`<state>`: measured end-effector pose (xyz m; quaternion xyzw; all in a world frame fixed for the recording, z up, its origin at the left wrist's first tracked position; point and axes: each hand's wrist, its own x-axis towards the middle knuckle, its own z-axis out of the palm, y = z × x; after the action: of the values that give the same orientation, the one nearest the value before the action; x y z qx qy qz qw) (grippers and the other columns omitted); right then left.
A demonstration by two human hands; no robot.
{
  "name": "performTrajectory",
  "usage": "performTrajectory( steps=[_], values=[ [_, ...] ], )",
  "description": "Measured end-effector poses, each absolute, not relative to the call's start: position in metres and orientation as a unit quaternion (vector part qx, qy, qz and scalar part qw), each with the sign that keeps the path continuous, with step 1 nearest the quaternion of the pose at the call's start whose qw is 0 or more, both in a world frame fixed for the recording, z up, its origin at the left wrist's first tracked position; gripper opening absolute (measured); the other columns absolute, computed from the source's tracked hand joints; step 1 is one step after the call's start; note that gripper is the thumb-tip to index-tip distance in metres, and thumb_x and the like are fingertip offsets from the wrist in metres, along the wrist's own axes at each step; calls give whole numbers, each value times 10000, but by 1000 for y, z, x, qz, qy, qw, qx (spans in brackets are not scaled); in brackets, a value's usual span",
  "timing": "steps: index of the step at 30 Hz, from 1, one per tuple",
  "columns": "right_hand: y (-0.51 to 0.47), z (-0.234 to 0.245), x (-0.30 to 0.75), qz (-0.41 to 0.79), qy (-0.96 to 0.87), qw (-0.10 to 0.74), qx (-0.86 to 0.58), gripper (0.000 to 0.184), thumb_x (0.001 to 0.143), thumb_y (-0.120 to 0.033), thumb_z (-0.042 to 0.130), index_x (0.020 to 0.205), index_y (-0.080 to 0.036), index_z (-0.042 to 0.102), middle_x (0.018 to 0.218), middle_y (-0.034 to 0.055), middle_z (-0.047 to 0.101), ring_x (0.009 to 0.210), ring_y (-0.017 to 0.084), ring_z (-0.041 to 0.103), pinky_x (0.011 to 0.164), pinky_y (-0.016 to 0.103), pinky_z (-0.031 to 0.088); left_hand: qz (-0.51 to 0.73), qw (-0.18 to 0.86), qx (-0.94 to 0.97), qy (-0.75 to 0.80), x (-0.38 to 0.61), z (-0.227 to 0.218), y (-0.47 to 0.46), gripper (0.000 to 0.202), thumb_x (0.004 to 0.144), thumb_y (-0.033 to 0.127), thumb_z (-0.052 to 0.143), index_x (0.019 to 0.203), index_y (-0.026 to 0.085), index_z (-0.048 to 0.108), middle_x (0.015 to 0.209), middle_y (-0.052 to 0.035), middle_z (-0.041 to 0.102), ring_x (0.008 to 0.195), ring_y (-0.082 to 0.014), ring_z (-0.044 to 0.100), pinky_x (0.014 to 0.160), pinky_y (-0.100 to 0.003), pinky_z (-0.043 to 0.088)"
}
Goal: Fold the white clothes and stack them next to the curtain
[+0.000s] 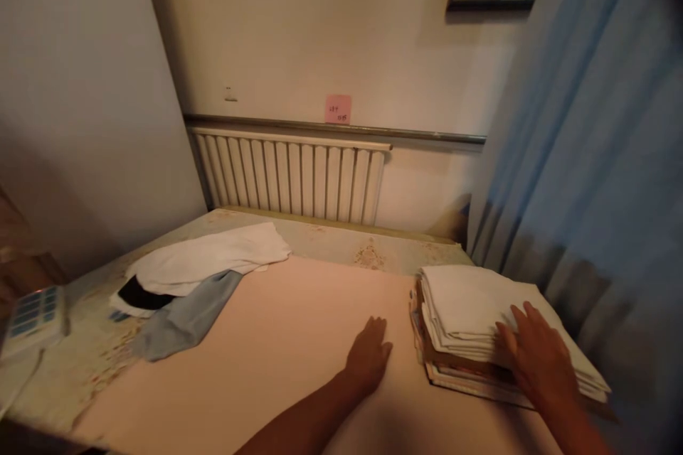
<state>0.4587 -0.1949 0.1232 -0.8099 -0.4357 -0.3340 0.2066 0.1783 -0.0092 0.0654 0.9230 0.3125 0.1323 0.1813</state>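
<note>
My left hand point(369, 355) lies flat on a pale pink sheet point(277, 348) spread over the bed, fingers stretched out and nothing in them. On the right, my right hand point(541, 352) rests with open fingers on a stack of folded white cloth point(474, 298). Beneath the white layers, brown and patterned folded pieces point(469, 377) show at the stack's front edge. Toward the far left, a white garment point(213, 256) lies loosely with a black part point(145, 293) and a grey-blue cloth point(189, 320) beside it.
A floral mattress point(368, 252) shows around the sheet. Behind it are a white radiator point(293, 174) and a wall with a pink note point(338, 109). A blue curtain point(587, 156) hangs close on the right. A white device with dark panels point(35, 316) sits at the left edge.
</note>
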Motion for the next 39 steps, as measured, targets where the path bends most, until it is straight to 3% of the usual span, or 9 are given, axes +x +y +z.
performTrajectory(
  steps=[3,7,11,14,18,29,39],
  values=[
    [-179,107,396,-318,-524,255,-747,562,929,-501,300,1306,-133,494,1403,201,472,1322,315,421,1074,524,350,98,137,906,388,104,43,13,562,940,320,278,1464,130,352,1539,-71,314,1437,-201,242,1172,-383,253],
    [-152,43,311,-276,-609,256,-698,459,958,-409,338,1291,-159,531,1346,146,557,1245,257,525,1014,417,451,64,57,880,468,13,24,35,568,924,308,310,1449,101,379,1540,-105,305,1443,-251,214,1163,-425,244],
    [-129,-28,248,-282,-687,213,-635,399,947,-420,413,1205,-200,623,1246,108,643,1128,244,621,915,365,521,59,1,863,502,-53,10,46,544,944,370,289,1452,202,389,1539,-57,314,1438,-258,237,1156,-485,224],
    [-117,-57,223,-272,-710,207,-616,374,929,-402,453,1199,-222,638,1234,93,652,1115,267,629,891,400,530,81,-25,865,494,-76,4,51,538,952,418,281,1458,260,374,1544,-19,310,1442,-248,230,1157,-485,219],
    [-109,-63,214,-264,-704,206,-627,385,928,-404,466,1228,-224,624,1270,93,629,1144,292,610,909,443,513,89,-33,860,501,-76,3,55,551,951,438,277,1459,249,374,1539,-26,321,1442,-266,231,1152,-508,215],
    [-113,-55,212,-212,-698,213,-649,404,947,-442,424,1252,-260,615,1305,67,608,1193,270,577,956,419,487,99,-15,863,495,-75,5,53,568,954,448,260,1466,224,365,1540,-51,323,1442,-285,224,1155,-532,194],
    [-110,-68,218,-253,-705,168,-641,399,923,-419,438,1220,-251,645,1277,71,625,1151,279,608,896,433,534,105,19,865,490,-75,2,58,582,959,469,251,1481,224,327,1557,-65,284,1451,-285,194,1164,-540,169]
  ],
)
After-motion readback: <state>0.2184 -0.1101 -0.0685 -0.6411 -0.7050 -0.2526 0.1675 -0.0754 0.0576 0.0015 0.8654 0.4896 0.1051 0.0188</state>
